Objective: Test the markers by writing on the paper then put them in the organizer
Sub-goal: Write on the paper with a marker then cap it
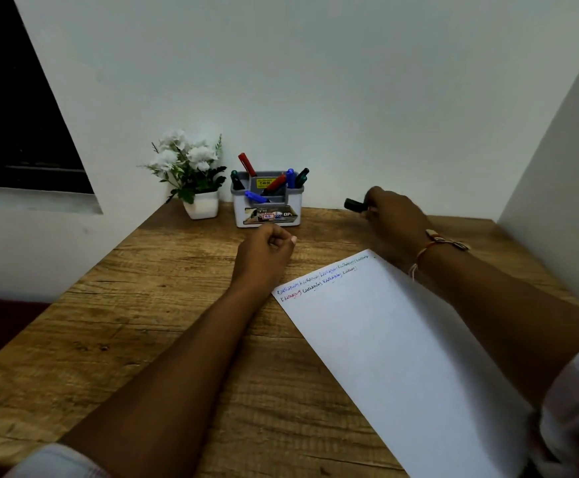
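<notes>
The right hand [395,215] grips a black marker [353,204] right of the organizer [267,215], and the left hand [264,253] is an empty fist in the middle, beside the paper [384,339].

Right of the organizer [267,217], the right hand [396,217] hides most of the marker [353,204]. Words on the paper [402,346] are too small to read.

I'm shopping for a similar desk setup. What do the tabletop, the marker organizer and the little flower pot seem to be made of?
Tabletop: wood or wood-look laminate, matte, with visible grain and knots. Organizer: likely moulded plastic, smooth white body with grey rim. Flower pot: smooth white, ceramic or plastic; cannot tell which.
</notes>
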